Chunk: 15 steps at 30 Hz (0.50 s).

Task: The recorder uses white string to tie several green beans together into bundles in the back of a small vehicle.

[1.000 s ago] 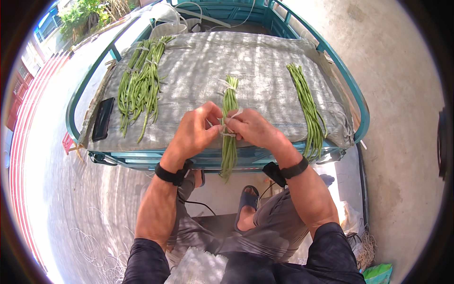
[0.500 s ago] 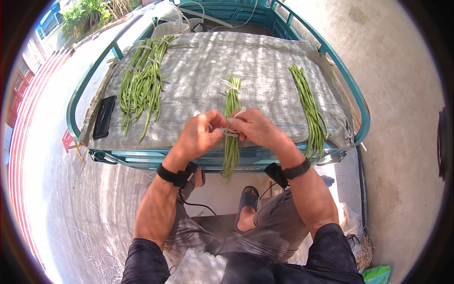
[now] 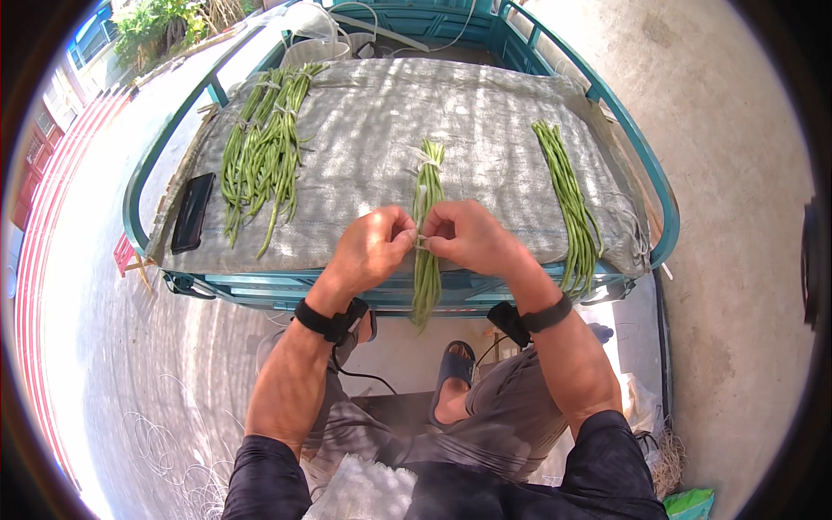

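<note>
A bundle of long green beans (image 3: 427,290) lies lengthwise in front of me, its lower ends hanging past the cloth's near edge. Around its upper end sits a white tie (image 3: 425,158). Lower down, a second white tie (image 3: 421,242) crosses the beans. My left hand (image 3: 373,250) pinches this strip at the bundle's left side. From the right, my right hand (image 3: 472,241) pinches it too, fingers bent close to the beans. The strip's ends are mostly hidden by the fingers.
Several tied bean bundles (image 3: 264,143) lie at the far left, beside a black phone (image 3: 192,212). Another row of beans (image 3: 568,204) rests on the right. Grey cloth (image 3: 364,113) covers the teal cart bed, bordered by teal rails (image 3: 637,160). A white bucket (image 3: 316,52) stands behind.
My hands have drawn the lower tie in against the beans, with less loose strip showing. The right hand's fingers have curled closer. The bundle stays in place.
</note>
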{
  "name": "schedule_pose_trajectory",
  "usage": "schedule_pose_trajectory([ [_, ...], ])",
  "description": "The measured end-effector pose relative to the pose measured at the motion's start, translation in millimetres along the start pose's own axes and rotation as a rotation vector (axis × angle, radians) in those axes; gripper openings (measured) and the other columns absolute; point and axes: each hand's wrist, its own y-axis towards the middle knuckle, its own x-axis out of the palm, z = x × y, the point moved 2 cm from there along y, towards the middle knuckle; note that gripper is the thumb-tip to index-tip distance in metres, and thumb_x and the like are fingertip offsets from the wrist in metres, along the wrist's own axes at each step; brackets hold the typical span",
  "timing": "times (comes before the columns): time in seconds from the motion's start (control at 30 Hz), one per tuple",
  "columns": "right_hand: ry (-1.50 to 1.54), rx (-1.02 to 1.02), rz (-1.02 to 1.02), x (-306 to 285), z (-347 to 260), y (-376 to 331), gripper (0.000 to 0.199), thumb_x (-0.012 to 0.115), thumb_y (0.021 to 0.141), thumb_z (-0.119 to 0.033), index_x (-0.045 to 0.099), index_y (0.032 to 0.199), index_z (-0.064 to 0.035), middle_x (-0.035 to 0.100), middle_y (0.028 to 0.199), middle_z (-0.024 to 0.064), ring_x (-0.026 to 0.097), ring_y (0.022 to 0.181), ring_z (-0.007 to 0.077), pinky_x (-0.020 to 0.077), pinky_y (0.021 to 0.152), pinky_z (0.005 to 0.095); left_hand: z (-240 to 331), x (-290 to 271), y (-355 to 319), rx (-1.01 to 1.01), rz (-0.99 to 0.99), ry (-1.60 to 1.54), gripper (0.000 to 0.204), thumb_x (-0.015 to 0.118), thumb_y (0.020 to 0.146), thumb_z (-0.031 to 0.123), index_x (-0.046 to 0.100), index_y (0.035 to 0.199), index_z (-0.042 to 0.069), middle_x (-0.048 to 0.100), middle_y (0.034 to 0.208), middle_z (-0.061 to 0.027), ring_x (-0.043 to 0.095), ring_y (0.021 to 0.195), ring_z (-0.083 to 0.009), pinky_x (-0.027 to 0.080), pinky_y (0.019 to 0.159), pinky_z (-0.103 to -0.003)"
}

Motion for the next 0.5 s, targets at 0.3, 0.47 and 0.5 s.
schedule_pose_trajectory([
  [0.3, -0.409, -0.319, 0.248, 13, -19, -7, 0.014, 0.068, 0.081, 0.001, 0.062, 0.093, -0.0033, 0.061, 0.089, 0.0143, 0.065, 0.077, 0.0346, 0.0509, 0.068, 0.0428, -2, -2, 0, -0.015, -0.025, 0.027, 0.021, 0.064, 0.099, 0.019, 0.065, 0.099, -0.002, 0.065, 0.077, -0.0055, 0.063, 0.067, -0.0141, 0.052, 0.061, -0.031],
  [0.47, -0.405, -0.264, 0.261, 16, -23, -7, 0.017, 0.067, 0.081, 0.001, 0.062, 0.097, -0.0048, 0.062, 0.089, 0.0156, 0.066, 0.079, 0.0374, 0.052, 0.069, 0.0458, -4, -1, 1, -0.009, -0.018, 0.007, 0.02, 0.064, 0.094, 0.02, 0.068, 0.095, 0.0, 0.068, 0.073, -0.0133, 0.066, 0.065, -0.0259, 0.05, 0.064, -0.041],
  [0.5, -0.404, -0.265, 0.262, 15, -23, -8, 0.017, 0.067, 0.081, 0.001, 0.062, 0.097, -0.0048, 0.062, 0.089, 0.0156, 0.066, 0.079, 0.0374, 0.052, 0.069, 0.0458, -4, -2, 1, -0.008, -0.018, 0.009, 0.02, 0.064, 0.094, 0.02, 0.068, 0.095, 0.0, 0.068, 0.073, -0.0133, 0.066, 0.065, -0.0259, 0.05, 0.064, -0.041],
])
